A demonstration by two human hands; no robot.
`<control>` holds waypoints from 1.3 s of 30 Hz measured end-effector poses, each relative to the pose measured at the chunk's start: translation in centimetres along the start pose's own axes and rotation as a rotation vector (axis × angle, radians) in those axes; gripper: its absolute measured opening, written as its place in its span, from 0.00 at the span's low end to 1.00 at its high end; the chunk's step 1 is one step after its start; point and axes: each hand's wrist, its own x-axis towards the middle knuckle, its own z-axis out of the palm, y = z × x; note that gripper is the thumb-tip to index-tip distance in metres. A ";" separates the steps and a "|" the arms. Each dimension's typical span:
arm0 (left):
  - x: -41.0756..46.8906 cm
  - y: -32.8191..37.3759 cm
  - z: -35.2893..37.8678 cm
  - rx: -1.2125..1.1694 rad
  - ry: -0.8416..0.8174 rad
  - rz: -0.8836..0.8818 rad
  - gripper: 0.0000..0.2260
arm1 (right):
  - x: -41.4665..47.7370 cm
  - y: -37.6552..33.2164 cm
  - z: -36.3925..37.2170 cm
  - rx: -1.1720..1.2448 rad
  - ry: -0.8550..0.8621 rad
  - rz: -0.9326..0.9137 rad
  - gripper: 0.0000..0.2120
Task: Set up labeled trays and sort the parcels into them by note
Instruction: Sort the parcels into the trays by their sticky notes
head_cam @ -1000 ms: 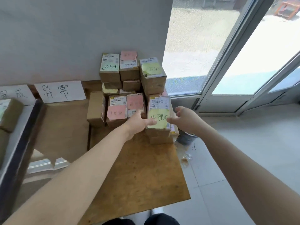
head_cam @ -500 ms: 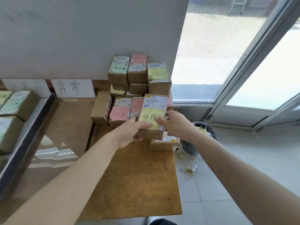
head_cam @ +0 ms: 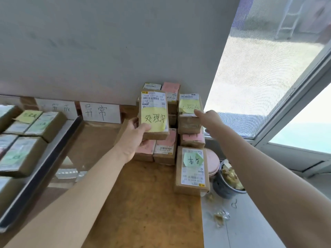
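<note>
Left hand (head_cam: 132, 138) pinches parcel (head_cam: 154, 104), thumb on note (head_cam: 155, 120), long axis upright, in front of pile (head_cam: 164, 149). Tray (head_cam: 46, 165) left of pile: left hand nearer. Right hand (head_cam: 209, 119) touches pile's top-right box (head_cam: 189, 122); grip unclear.

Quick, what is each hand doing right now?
Left hand: holding a brown cardboard parcel with a yellow note.
Right hand: against another stacked brown cardboard parcel; grip cannot be told.
</note>
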 end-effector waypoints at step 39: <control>-1.1 0.7 -7.1 -0.124 -0.111 0.073 0.24 | -4.5 -3.5 5.1 0.675 -0.397 -0.107 0.15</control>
